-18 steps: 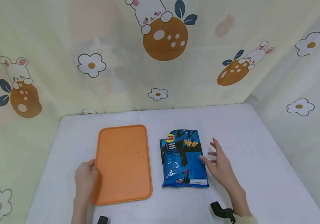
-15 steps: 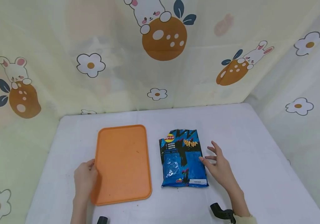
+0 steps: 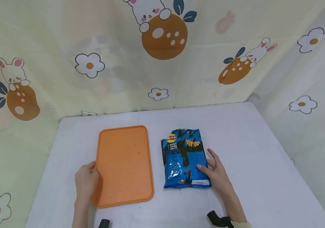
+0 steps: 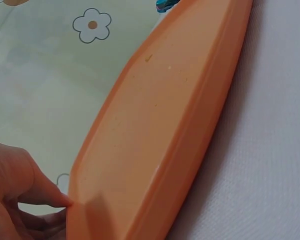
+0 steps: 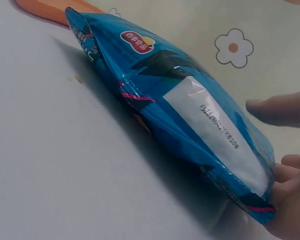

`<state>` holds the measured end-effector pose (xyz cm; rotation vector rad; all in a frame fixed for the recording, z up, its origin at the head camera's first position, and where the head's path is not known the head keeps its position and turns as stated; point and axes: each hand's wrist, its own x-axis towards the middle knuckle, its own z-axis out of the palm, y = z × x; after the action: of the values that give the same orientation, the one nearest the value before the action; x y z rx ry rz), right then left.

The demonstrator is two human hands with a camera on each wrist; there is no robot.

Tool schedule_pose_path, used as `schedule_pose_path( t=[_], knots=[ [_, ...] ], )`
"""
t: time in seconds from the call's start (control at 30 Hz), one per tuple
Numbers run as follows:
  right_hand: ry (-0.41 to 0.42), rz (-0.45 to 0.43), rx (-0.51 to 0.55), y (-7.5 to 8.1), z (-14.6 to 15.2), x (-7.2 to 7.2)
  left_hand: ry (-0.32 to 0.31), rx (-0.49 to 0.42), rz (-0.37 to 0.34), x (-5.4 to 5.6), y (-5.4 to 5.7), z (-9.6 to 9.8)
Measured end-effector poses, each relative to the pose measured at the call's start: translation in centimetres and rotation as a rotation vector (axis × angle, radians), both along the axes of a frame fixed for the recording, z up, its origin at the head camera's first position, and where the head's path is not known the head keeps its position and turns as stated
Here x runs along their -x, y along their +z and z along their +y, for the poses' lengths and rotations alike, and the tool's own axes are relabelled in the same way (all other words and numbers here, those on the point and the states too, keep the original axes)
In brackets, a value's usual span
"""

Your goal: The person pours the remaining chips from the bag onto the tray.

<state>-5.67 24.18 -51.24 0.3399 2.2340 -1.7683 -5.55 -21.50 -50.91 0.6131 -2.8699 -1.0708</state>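
An orange tray (image 3: 124, 164) lies on the left half of the white table, a few crumbs on its surface. My left hand (image 3: 86, 182) pinches its left rim, thumb on top and fingers below, as the left wrist view shows. Right of the tray lies a blue and black bag of chips (image 3: 185, 160), puffed up, with a white label near its bottom edge. My right hand (image 3: 217, 174) is at the bag's right side. Its thumb (image 5: 277, 109) hovers over the bag while the other fingers lie along the side edge.
The table (image 3: 225, 123) ends at a patterned curtain (image 3: 116, 88) behind and on both sides. Black wrist mounts (image 3: 219, 219) show near the front edge. Small crumbs dot the tabletop.
My right hand has moved left and slightly toward me, its thumb now over the bag and its fingers closer to the bag's side. The left hand stays on the tray; the view shifts slightly.
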Motion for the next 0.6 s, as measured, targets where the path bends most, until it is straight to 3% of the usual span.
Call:
schedule_pose_path(
  t=[0.23, 0.4, 0.6],
  knots=[
    [-0.023, -0.036, 0.084, -1.00, -0.23, 0.10, 0.000, 0.004, 0.020, -0.07, -0.14, -0.03],
    [-0.042, -0.102, 0.102, -1.05, -0.37, 0.09, 0.025, 0.000, 0.024, -0.07, -0.27, -0.10],
    [-0.101, -0.140, 0.197, -0.91, -0.53, 0.33, 0.023, -0.023, 0.023, -0.04, -0.38, 0.08]
  ],
)
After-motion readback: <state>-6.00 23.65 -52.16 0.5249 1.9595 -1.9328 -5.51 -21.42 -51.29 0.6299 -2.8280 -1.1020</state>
